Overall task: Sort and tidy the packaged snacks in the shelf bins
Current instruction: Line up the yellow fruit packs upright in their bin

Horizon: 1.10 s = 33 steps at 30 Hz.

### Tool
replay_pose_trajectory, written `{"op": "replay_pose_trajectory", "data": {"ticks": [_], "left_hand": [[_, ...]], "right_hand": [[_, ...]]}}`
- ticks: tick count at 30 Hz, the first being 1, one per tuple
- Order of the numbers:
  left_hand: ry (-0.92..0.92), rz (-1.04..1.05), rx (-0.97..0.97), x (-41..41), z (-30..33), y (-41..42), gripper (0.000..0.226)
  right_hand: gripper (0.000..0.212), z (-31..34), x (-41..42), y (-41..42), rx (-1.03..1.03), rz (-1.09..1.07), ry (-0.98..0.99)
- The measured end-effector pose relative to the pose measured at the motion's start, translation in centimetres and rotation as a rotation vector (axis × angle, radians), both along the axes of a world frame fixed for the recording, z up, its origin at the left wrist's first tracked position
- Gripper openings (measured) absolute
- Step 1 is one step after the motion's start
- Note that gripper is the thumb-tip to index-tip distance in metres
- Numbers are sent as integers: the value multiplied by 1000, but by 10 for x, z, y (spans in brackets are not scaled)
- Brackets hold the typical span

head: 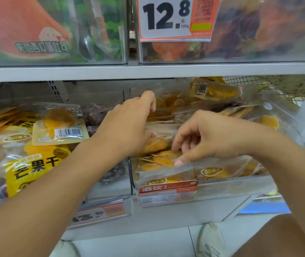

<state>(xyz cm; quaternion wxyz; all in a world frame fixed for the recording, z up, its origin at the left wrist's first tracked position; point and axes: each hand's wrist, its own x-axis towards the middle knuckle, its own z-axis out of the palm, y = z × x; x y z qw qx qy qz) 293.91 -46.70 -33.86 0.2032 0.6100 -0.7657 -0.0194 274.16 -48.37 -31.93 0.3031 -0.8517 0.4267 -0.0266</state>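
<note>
Both hands are reaching into the clear right-hand bin point(222, 184) on the lower shelf, which is holding a loose pile of transparent packets of orange dried fruit point(159, 145). The left hand point(127, 127) is lying over the middle of the pile with its fingers curled down onto the packets near the back and its thumb tucked against one lower down; it is grasping packets, though exactly which is hidden by the hand itself. The right hand point(203, 138) is sitting just beside it, nearer the front, its fingertips bent downward and its thumb pressing the clear upper edge of a front packet point(166, 173), so it is pinching that packet. More packets are leaning along the front wall of the bin, one of them showing a round logo point(211, 171). An orange label point(168, 189) is clipped to the front of this bin. The bin to the left point(111, 190) is holding yellow mango packets point(34, 164), and 1 pale packet with a barcode point(59, 130) is lying on top of them. A blurred price tag point(98, 214) is hanging below that bin. On the shelf above, a large price card reading 12.8 point(166, 17) is fixed to another clear bin. A pale shoe point(211, 240) is showing on the floor below.
</note>
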Motion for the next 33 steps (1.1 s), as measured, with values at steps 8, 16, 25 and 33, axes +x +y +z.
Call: {"op": "replay_pose_trajectory", "data": {"ticks": [8,16,25,33], "left_hand": [[-173,-31,147,-2,0,-3,25],[-278,-201,335,20,-3,10,82],[-235,-268,388,32,-6,7,96],[-132,-258,290,33,-10,6,89]], "right_hand": [[75,11,9,-15,211,76,352],[60,3,21,-7,-10,46,437],[26,-15,39,-2,-340,59,546],[20,-21,38,-10,-482,85,173]]}}
